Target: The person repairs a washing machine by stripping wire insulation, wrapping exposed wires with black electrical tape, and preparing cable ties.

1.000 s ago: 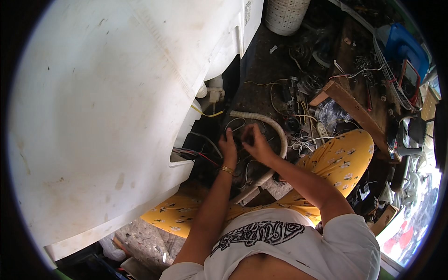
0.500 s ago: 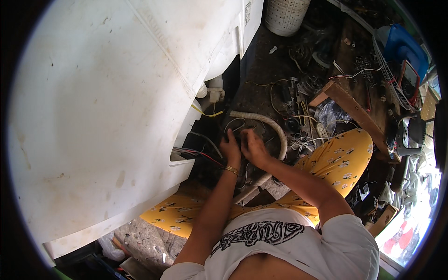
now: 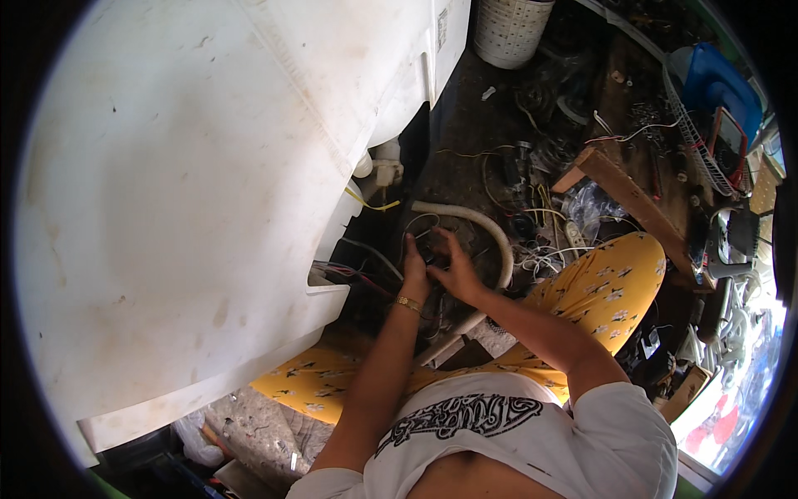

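My left hand and my right hand are close together beside the opening in a large white plastic appliance body. Both are curled around something small and dark that I cannot make out, with a thin wire loop rising from between them. Grey and red wires come out of the opening, near a yellow tie or wire and a white plastic fitting. A ribbed beige hose curves around my hands.
My bent knee is on the right, beside a wooden frame and tangled cables. A blue plastic object, wire rack and red-edged device stand at the far right, a perforated white drum at the top.
My hands have shifted slightly; my right hand's thumb has spread down towards my left hand while its forefinger stays raised near the wire loop. The appliance body has stayed in place.
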The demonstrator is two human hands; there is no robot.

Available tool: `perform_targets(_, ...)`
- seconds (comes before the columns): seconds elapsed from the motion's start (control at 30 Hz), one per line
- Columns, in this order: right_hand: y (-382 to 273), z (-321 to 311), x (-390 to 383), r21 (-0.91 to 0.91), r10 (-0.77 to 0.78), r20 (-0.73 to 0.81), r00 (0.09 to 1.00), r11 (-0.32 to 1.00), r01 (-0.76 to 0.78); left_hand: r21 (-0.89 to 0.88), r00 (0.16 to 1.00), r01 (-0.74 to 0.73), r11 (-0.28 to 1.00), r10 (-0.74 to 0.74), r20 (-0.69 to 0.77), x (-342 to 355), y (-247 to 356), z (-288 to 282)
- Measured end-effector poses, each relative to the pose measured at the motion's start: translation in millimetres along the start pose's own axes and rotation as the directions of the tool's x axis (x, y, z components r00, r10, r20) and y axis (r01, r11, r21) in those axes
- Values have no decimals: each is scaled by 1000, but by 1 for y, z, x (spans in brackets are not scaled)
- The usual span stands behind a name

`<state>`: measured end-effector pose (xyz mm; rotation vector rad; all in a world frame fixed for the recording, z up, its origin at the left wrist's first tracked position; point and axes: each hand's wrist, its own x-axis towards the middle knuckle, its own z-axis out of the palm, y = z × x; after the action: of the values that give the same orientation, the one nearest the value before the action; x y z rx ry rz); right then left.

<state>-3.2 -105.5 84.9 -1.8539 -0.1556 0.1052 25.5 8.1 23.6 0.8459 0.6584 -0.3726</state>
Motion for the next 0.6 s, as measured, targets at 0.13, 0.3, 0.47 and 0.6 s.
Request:
perform_targets(0.13, 11, -11, 9, 22, -39, 28, 999, 999, 38, 248, 996, -69, 966, 83, -46, -2, 10, -10)
perform_targets(0.3, 22, -26, 19, -42, -135, 69, 988, 990, 138, 416, 940, -340, 844, 302, 157, -11, 4, 0)
perform_targets(0.47, 17, -21, 18, -48, -62, 102, 993, 997, 67, 476, 866, -485, 733, 479, 145, -8, -1, -13)
perform_targets(0.6, 44, -32, 25, -224, -92, 122, 988, 967, 118, 610, 825, -494, 620, 555, 105, -14, -15, 0)
